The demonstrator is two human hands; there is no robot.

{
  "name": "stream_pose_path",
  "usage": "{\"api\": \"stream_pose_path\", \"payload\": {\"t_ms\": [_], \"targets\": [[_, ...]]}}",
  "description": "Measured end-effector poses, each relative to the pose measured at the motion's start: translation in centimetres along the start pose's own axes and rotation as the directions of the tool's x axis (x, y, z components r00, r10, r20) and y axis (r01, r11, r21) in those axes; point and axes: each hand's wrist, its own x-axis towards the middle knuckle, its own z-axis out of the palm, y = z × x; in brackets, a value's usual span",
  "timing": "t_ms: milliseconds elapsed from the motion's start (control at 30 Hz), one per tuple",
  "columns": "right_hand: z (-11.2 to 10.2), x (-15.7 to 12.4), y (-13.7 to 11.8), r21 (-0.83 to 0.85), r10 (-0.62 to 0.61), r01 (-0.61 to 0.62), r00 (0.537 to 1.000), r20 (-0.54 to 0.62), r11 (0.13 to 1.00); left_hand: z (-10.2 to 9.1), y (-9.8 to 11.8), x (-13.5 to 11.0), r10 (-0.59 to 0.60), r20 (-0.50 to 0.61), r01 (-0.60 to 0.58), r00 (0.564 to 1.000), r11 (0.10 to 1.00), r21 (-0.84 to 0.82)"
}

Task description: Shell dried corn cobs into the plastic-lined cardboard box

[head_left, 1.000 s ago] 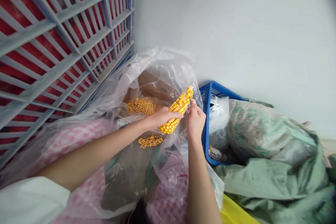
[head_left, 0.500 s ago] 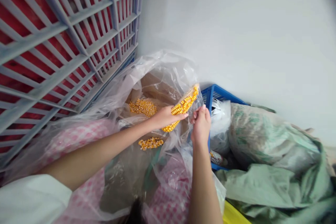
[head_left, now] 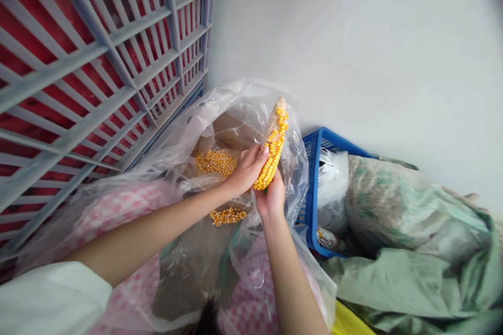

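A partly stripped corn cob tilts upward over a clear plastic bag. Yellow kernels cover its lower part, while bare pale cob shows along its upper left side. My left hand grips it from the left, thumb lying on the kernels and the other fingers mostly hidden. Around the lower end closes my right hand, its fingers partly hidden behind the cob. Inside the bag lie a heap of loose corn kernels and a smaller patch of kernels nearer to me.
A grey slatted crate with red behind its slats stands at left. To the right, a blue basket holds white plastic and a can, beside a stuffed woven sack and green cloth. A white wall rises behind.
The cob has swung more upright, its tip moving up and left. My right hand, apart from it before with curled fingers, has come left and down onto its lower end.
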Motion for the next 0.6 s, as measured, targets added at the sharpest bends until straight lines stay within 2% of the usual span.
{"api": "stream_pose_path", "payload": {"t_ms": [67, 133, 200, 267, 333, 400, 600], "targets": [[-0.2, 0.5, -0.1, -0.007, -0.090, 0.090, 0.993, -0.076, 0.996, -0.3, 0.3, 0.5, 0.046, 0.033, -0.046, 0.998, 0.999, -0.018], [-0.4, 0.8, -0.2, -0.103, -0.221, 0.207, 0.965, -0.139, 0.973, -0.9, 0.8, 1.3, -0.039, -0.004, 0.038, 0.999, 0.990, -0.136], [-0.5, 0.7, -0.1, -0.282, -0.365, 0.315, 0.920, -0.145, 0.906, -1.8, 1.4, 2.2, -0.131, -0.111, 0.095, 0.985, 0.954, -0.285], [-0.3, 0.2, 0.1, -0.446, -0.471, 0.392, 0.879, -0.077, 0.805, -2.6, 1.8, 3.0, -0.222, -0.234, 0.107, 0.947, 0.900, -0.422], [0.1, -0.5, 0.4, -0.528, -0.507, 0.429, 0.862, -0.002, 0.733, -3.1, 2.1, 3.4, -0.296, -0.320, 0.112, 0.900, 0.867, -0.486], [0.5, -0.9, 0.8, -0.552, -0.506, 0.433, 0.862, 0.023, 0.713, -3.3, 2.2, 3.5, -0.323, -0.363, 0.127, 0.874, 0.873, -0.471], [0.5, -0.7, 1.3, -0.547, -0.508, 0.425, 0.862, -0.001, 0.721, -3.0, 2.4, 3.8, -0.291, -0.326, 0.122, 0.900, 0.884, -0.452]]}}
